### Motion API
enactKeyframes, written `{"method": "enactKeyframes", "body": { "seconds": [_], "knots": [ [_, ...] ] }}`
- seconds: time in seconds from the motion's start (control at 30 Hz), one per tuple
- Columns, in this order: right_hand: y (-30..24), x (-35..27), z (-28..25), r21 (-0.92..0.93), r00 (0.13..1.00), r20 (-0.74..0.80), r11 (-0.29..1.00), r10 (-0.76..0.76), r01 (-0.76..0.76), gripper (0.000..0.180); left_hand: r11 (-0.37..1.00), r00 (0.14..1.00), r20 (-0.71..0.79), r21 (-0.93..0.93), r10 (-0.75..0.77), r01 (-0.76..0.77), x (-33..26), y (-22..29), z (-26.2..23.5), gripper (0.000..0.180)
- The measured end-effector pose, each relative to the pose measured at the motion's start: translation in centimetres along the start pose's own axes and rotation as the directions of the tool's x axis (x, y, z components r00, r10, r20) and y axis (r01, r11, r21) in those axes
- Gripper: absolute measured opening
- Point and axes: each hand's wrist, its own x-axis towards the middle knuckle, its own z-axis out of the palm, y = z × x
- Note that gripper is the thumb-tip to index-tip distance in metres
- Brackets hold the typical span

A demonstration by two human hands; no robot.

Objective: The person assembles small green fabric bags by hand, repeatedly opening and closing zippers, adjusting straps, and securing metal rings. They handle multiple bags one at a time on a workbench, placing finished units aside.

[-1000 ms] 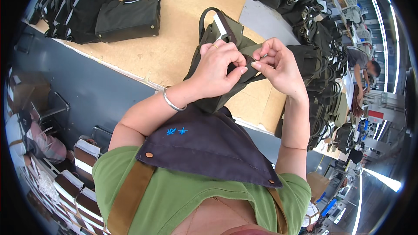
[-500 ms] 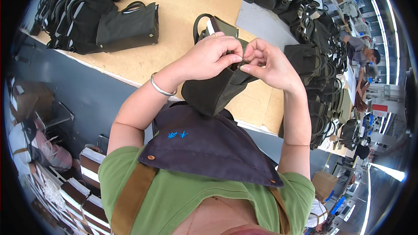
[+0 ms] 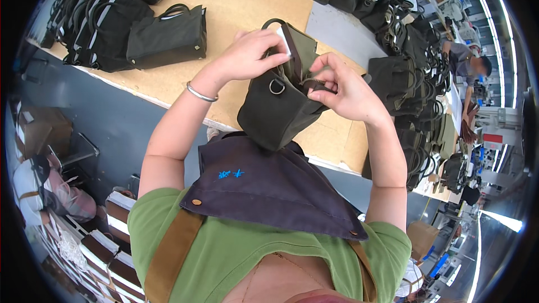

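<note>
A dark green handbag [image 3: 269, 112] stands tilted on the table edge against my apron, its top open and a metal ring on its near side. My right hand [image 3: 345, 90] pinches the end of a dark zipper [image 3: 315, 83] with metal teeth, at the bag's right rim. My left hand [image 3: 252, 53] is at the far left of the opening, fingers bent beside a white strip [image 3: 285, 39] and brown edging. What lies between the left fingertips is hidden. One of the bag's handles [image 3: 273, 22] arches up behind that hand.
A single dark handbag [image 3: 168, 36] stands to the left on the wooden table [image 3: 230, 0], near a pile of similar bags [image 3: 101, 19]. More bags [image 3: 393, 78] line the right side. At far right a person [image 3: 463, 62] leans over the table. Cartons [image 3: 42, 129] stand lower left.
My left hand has moved from the zipper end beside my right hand up and left along the opening. The bag's mouth now gapes wider, showing the ring. My right hand has shifted slightly right.
</note>
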Motion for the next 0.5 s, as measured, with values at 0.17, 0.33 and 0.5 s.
{"method": "enactKeyframes", "body": {
  "seconds": [0.17,0.33,0.5],
  "knots": [
    [-1.9,-1.1,0.1,-0.081,0.998,0.019,0.995,0.067,-0.066,0.051,1.0,0.982,0.187,0.01,-0.013,0.012,-1.4,0.0,-2.4,0.018],
    [-1.5,-3.3,-2.4,-0.488,0.885,-0.124,0.804,-0.449,0.34,0.046,0.966,0.976,-0.03,0.155,0.216,-0.209,-2.6,3.9,-3.3,0.021],
    [6.6,-1.9,-1.6,-0.461,0.958,-0.12,0.87,-0.259,0.177,0.041,0.95,0.978,0.109,0.24,0.179,-0.2,-2.9,2.2,3.5,0.023]
  ]
}}
